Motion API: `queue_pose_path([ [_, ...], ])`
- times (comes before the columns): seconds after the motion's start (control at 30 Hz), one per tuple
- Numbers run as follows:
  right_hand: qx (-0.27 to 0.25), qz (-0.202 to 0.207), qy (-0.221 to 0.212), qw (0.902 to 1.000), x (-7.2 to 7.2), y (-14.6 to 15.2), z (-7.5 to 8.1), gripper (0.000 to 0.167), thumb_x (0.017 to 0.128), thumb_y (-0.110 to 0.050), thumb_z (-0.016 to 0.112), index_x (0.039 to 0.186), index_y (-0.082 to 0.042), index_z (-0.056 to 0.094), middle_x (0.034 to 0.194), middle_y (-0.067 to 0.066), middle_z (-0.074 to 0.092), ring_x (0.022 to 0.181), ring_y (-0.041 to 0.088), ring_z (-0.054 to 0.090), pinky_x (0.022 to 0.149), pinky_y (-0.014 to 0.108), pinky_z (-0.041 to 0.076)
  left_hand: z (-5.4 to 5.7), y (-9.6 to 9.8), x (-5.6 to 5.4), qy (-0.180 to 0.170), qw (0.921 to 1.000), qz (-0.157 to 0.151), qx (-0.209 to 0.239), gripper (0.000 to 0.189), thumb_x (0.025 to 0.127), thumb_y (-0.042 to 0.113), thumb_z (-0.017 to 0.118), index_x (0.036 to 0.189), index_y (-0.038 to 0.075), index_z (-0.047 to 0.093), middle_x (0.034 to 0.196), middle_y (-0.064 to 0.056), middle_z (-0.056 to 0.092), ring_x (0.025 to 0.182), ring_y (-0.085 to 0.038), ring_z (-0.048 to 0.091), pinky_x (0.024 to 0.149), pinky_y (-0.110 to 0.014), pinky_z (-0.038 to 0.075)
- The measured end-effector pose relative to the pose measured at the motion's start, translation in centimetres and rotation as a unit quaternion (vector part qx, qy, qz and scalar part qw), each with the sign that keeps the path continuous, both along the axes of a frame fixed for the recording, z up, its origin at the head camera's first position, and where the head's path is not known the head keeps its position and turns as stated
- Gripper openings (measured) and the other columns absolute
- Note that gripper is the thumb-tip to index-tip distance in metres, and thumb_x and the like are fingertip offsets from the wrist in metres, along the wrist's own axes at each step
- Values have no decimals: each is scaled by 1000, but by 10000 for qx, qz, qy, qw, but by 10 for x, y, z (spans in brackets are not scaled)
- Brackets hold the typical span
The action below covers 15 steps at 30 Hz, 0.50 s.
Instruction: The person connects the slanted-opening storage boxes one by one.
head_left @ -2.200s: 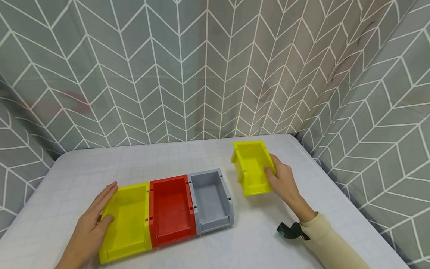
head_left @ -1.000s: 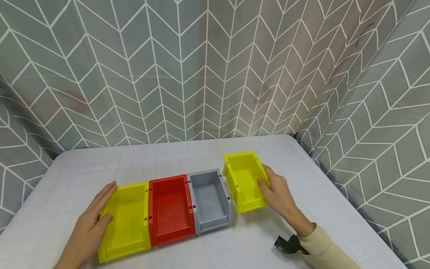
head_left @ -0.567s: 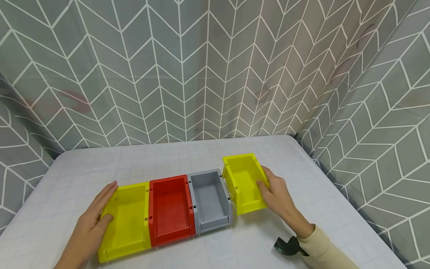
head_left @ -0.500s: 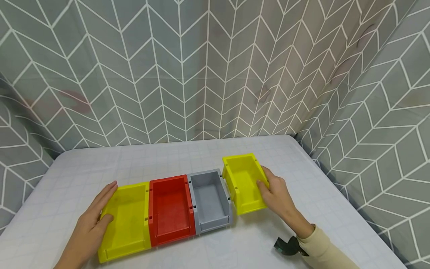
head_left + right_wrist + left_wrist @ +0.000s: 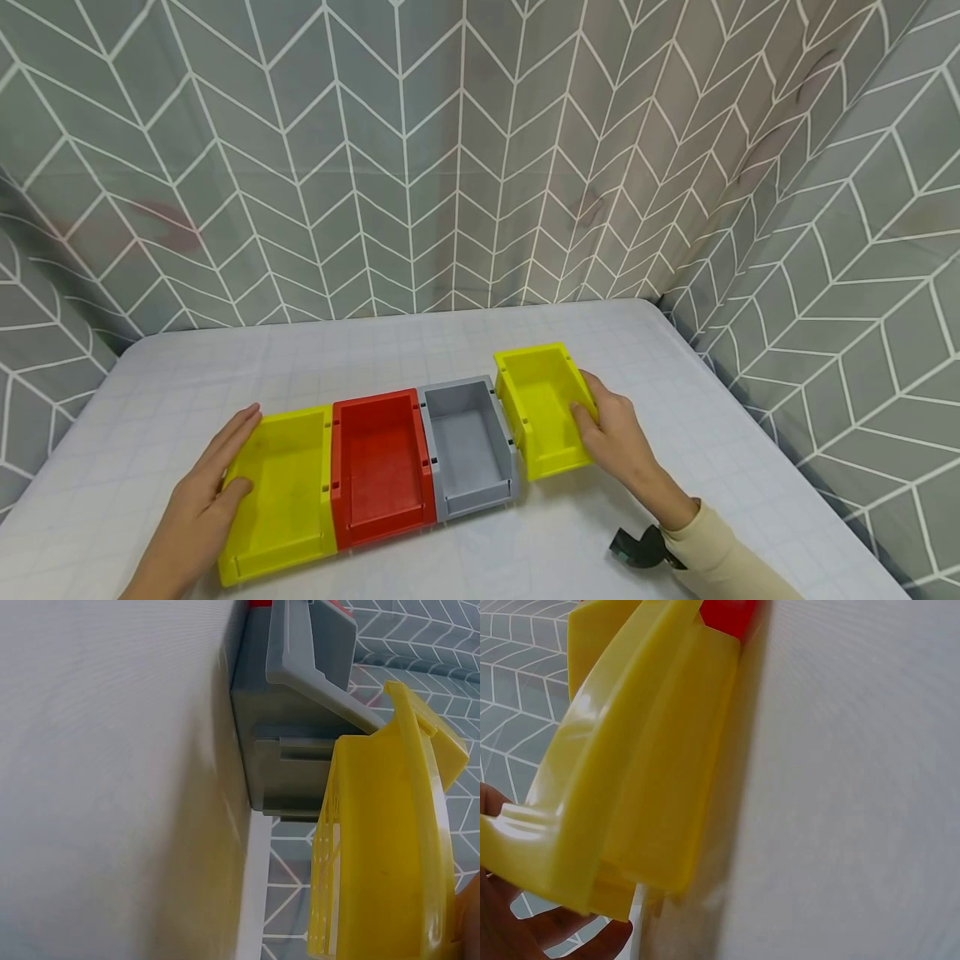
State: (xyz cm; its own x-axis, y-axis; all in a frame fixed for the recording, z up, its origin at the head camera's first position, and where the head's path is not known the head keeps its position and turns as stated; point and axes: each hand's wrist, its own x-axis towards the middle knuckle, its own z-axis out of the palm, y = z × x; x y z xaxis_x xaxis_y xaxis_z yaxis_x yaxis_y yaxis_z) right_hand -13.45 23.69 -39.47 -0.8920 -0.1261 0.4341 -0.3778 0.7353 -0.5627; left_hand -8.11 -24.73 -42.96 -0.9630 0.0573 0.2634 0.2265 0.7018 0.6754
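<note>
Yellow, red and grey plastic storage bins stand side by side in a joined row. At its left end, my left hand [image 5: 197,500] grips the outer wall of the left yellow bin [image 5: 288,500], thumb over the rim. The red bin [image 5: 382,467] sits in the middle and the grey bin [image 5: 467,450] on the right. My right hand [image 5: 618,429] holds the right yellow bin [image 5: 546,404] by its right wall, thumb inside. That bin is raised off the table, tilted, its left side close against the grey bin's slotted side [image 5: 292,769]. Whether they touch is unclear.
A white cloth covers the table [image 5: 360,354], whose far edge meets a grey curtain [image 5: 420,167] with white chevron lines. A black wrist device [image 5: 641,547] sits by the beige right sleeve [image 5: 723,554]. All the bins hold nothing.
My right hand has brought the right yellow bin left and nearer, down beside the grey bin. Over the last half second it shifted only slightly. My left hand and the row have stayed nearly still.
</note>
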Motion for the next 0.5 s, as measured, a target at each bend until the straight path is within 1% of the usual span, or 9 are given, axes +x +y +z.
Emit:
queue_pose_path([
  [0.27,40,-56,-244,9997,0,-2,-1,49,95,1,61,142,12,52,109,22,71,69,16,57,70,39,57,1,-1,1,-36,10000,-9,59,77,99,-7,44,168,20,24,171,-9,20,152,-44,23,98,1,6],
  [0.33,93,-82,-340,9993,0,-2,1,49,95,0,62,142,11,52,110,23,71,70,18,58,72,40,57,1,-1,2,-53,10000,-1,67,77,99,-7,43,168,21,23,171,-9,20,152,-44,22,102,-1,5],
  [0.4,219,-134,-402,9989,0,-1,4,50,95,-2,62,143,10,52,112,22,71,74,20,61,74,43,58,1,-1,2,-66,10000,5,56,77,99,-7,43,168,21,23,171,-9,20,152,-43,22,103,-2,5],
  [0.43,292,-172,-406,9986,-1,-1,6,50,95,-3,63,143,9,53,113,22,71,78,22,63,76,45,59,1,-1,2,-81,9999,-14,89,76,100,-7,43,168,21,23,171,-9,19,153,-43,21,110,-7,6],
  [0.5,432,-229,-343,9982,-1,1,11,51,95,-5,64,143,8,53,115,22,71,84,27,65,79,48,59,1,-1,1,-65,9999,-37,83,77,99,-7,44,168,21,23,171,-8,20,154,-40,20,111,-7,6],
])
